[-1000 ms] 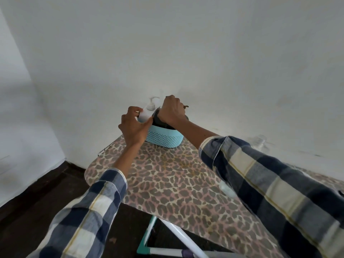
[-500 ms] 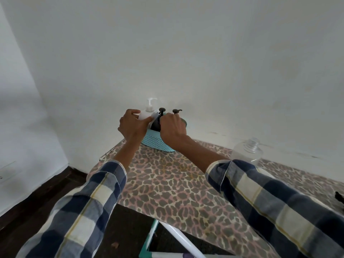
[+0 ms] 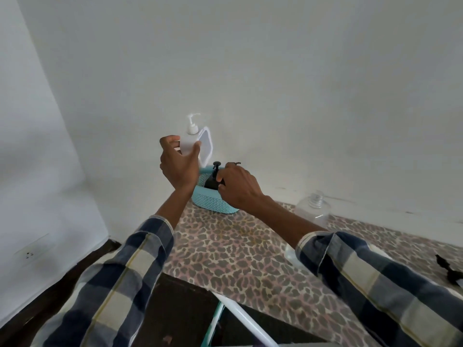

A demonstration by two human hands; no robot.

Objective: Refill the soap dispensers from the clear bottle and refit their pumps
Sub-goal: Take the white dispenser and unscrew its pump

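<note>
White dispenser point(image 3: 191, 139) now lifted above basket point(image 3: 213, 202), L hand point(image 3: 179, 163) gripping it, R hand point(image 3: 238, 185) grasping black dispenser point(image 3: 213, 182).

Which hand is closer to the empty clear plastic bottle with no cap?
Right. The right hand grips a black dispenser nearer the clear bottle; the left hand holds the white dispenser aloft, farther away.
</note>
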